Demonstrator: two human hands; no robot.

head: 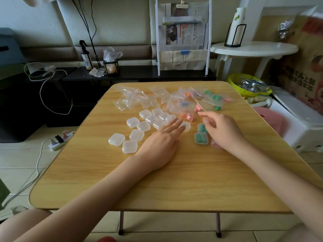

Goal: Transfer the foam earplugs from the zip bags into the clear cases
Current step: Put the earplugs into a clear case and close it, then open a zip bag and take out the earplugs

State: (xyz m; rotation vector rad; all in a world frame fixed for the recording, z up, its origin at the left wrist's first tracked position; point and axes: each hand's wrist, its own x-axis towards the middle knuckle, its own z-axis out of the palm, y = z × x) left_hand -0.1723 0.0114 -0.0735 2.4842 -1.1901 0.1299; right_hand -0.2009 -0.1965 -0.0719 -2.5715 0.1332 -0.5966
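The foam earplugs (187, 116), light and squashy in slippery zip bags (181, 109) just beyond the clear cases (150, 119) on the desk (174, 180), suit a gentle pinch; left hand (162, 142) flat, fingers straight, right hand (222, 128) apparently pinching nothing.

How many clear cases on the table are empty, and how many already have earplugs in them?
Empty clear cases: 12
Cases with green earplugs: 2
Pinkish case half hidden under the right hand, contents unclear: 1
Total: 15
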